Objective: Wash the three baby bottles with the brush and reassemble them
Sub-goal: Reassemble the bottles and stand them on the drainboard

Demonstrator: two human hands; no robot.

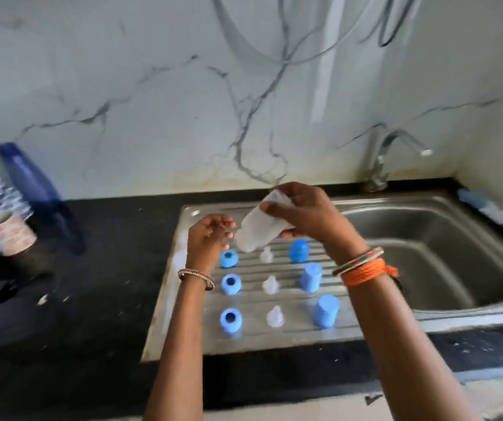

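Right hand (302, 214) curled gripping; left hand (209, 238) seemingly loose, fingers bent.

The sink (444, 238) and its ribbed drainboard (253, 326) are brushed stainless steel with a dull sheen. The tap (380, 159) is polished metal. The bottle body (256, 229) is frosted translucent plastic. The collars (230, 320) and caps (325, 311) are matt blue plastic; the teats (274, 316) are clear soft material. The counter (92, 299) is dark speckled stone. The wall (183, 86) is glossy veined marble.

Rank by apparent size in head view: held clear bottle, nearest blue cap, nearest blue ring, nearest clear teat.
1. Clear bottle, held in the right hand
2. Blue cap
3. Blue ring
4. Clear teat
The ring and teat look close in size.
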